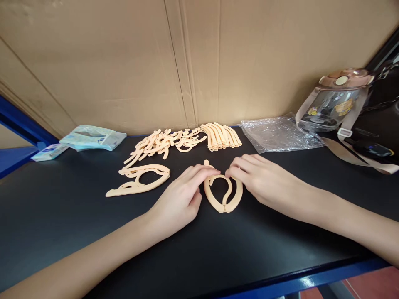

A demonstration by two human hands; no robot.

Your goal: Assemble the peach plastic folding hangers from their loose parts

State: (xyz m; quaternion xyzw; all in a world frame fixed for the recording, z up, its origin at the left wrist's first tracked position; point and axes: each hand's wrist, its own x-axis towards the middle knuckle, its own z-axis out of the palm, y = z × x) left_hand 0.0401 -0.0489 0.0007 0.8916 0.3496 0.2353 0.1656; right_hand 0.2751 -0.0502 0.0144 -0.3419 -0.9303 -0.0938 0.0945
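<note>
Front edge: blue frame rail (305,282) running along the near side of the black tabletop (249,245).

Left hand (179,197): I log its fingers bent over the upper left of a folding hanger (233,202), in contact; the fingertips are partly hidden, so I cannot tell whether it grips. Right hand (262,178): fingers and thumb pinching the hanger's upper right end. The hanger, pale peach, lies on the tabletop between both hands, its two arms folded into a loop, hinge toward me, a curved inner piece inside.

Left of the left hand, apart from it: a second hanger (152,185), also folded, lying with its hinge end to the right.

Beyond: a loose heap of curved pieces (157,143), tangled; just to its right, a neat stack of arms (222,135) in parallel rows.

Far right: a crumpled clear plastic bag (280,135), then an upright bottle (330,108) with a brown lid and a strap. Far left: a blue tissue packet (93,137) beside a smaller packet (50,152).

Backdrop: cardboard (124,62).
</note>
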